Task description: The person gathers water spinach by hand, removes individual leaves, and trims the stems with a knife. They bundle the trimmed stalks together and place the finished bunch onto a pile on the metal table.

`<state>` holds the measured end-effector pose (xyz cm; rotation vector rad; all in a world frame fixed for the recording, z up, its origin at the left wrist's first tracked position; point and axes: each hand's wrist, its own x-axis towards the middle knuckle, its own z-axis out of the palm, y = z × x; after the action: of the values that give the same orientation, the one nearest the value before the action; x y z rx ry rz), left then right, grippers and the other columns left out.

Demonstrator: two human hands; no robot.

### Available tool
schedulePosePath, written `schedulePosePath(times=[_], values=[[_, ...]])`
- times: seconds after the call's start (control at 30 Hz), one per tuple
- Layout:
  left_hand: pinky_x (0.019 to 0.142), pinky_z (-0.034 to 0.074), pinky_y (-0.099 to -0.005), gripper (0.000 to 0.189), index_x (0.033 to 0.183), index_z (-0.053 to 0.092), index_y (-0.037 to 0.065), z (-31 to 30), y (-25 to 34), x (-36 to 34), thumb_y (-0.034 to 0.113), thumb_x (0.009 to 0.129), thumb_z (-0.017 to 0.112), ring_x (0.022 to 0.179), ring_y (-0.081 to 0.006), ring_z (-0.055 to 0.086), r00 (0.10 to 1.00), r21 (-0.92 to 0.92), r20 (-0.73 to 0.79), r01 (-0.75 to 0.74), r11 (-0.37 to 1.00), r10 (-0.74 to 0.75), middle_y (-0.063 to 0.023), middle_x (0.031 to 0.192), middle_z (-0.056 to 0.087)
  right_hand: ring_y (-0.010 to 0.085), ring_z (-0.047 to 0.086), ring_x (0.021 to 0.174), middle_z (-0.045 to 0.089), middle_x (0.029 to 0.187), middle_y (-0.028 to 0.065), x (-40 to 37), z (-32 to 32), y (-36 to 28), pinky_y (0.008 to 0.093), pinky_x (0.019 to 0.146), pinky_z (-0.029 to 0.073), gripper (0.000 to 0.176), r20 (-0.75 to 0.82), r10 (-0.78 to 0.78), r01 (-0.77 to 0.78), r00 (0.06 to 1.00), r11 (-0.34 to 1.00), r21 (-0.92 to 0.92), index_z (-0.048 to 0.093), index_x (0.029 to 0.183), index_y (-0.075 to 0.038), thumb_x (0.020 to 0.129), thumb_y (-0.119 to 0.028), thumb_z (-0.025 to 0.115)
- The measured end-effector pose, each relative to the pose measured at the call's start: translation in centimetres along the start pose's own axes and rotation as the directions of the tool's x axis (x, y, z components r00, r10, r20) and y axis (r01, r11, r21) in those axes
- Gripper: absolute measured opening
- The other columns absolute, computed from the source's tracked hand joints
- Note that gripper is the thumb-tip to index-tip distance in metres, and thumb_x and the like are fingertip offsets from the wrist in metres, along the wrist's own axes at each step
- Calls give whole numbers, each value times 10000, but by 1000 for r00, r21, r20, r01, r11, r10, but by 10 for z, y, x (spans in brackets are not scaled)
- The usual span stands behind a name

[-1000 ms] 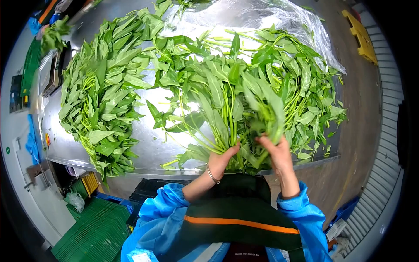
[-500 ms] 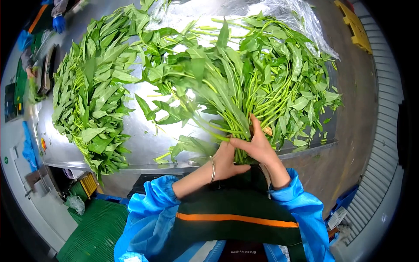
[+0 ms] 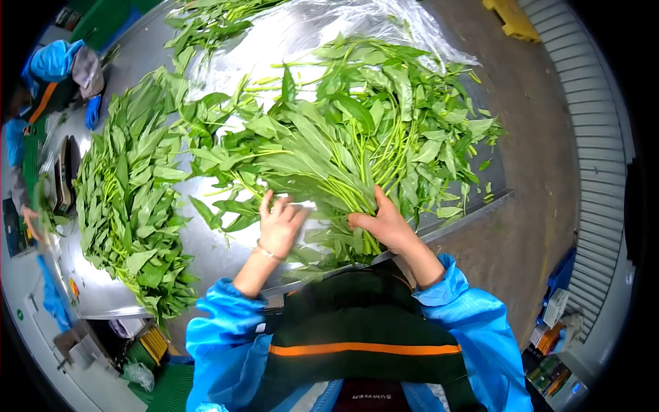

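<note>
A bunch of long-stemmed leafy greens (image 3: 322, 151) slants across the metal table, its stem ends near the front edge. My right hand (image 3: 388, 221) is wrapped round these stems at the lower end. To the left of the stems, my left hand (image 3: 280, 225) has its fingers apart and slightly blurred, with nothing in it. Right behind the bunch lies a loose pile of the same greens (image 3: 425, 130). A long heap of greens (image 3: 130, 185) covers the left part of the table.
Crumpled clear plastic (image 3: 405, 27) lies at the back of the metal table (image 3: 117, 281). At the far left are a co-worker's blue-gloved hand (image 3: 93, 112) and another person's bare hand (image 3: 29, 218). A green crate (image 3: 171, 388) stands below the table's front.
My left hand has let go of the stems and moved left, its fingers now spread. My right hand still holds the bunch. The camera view has shifted.
</note>
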<state>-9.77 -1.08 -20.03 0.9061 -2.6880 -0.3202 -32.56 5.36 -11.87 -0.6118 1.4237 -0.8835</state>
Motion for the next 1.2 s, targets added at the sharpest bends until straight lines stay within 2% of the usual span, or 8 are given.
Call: schedulePosePath(times=[0.27,0.47,0.57,0.67,0.83,0.9,1.03,1.2], values=[[1009,296,-482,605,1295,428,161,-103,41,54,98,705,545,1206,-239,417,900,-86,150,-399,913,408,-82,1331,411,203,505,1060,527,1179,154,-14,-12,-11,289,913,400,672,479,14,176,878,921,-348,373,1300,1,746,-222,681],[787,435,-325,626,1248,499,104,-115,14,69,56,631,588,834,-201,550,895,-183,181,-377,908,408,-29,844,546,198,538,1022,543,1176,124,13,-50,-35,318,835,456,423,501,11,99,865,976,-192,504,1227,-81,849,-250,595],[771,439,-303,615,1243,503,99,-171,11,76,77,655,681,869,-217,563,996,-270,-10,-93,958,94,-49,933,590,304,455,1057,415,1311,111,40,-86,-24,430,961,317,649,327,-413,318,850,-94,-943,382,1331,-173,725,-75,594],[867,429,-312,513,1239,474,79,-201,-10,60,116,759,650,985,-198,540,919,-635,24,318,704,-393,-65,1061,583,261,486,970,510,1162,83,65,-94,17,405,923,330,543,510,-445,387,736,-342,-857,469,1258,-184,737,-38,524],[850,439,-289,446,1196,461,40,-227,-34,30,40,778,615,960,-162,542,850,-218,-93,491,843,-519,-41,1057,575,230,494,932,564,966,31,60,-101,-13,355,840,353,331,442,-455,414,773,-165,-895,608,990,-143,693,-12,544],[818,444,-279,518,1217,459,25,-219,-20,27,29,739,659,918,-157,557,789,-557,-271,339,758,-551,-46,1032,582,230,508,904,564,950,45,37,-110,-44,348,824,379,278,377,-682,433,626,-98,-896,614,924,-127,670,-16,591],[815,409,-251,601,1283,429,31,-200,-21,14,-39,727,646,882,-128,506,659,-763,-239,326,558,-713,-20,972,552,191,542,881,566,1018,50,-30,-154,-102,342,740,452,184,-445,-607,504,659,795,-338,594,1007,-66,823,-53,580],[843,408,-244,580,1290,414,28,-185,-15,21,-11,751,623,932,-130,488,696,-847,-86,325,420,-713,-35,1009,525,124,456,759,520,1079,57,-129,-209,-98,315,784,403,226,-522,-674,852,523,420,312,522,1126,-58,909,-115,504]])
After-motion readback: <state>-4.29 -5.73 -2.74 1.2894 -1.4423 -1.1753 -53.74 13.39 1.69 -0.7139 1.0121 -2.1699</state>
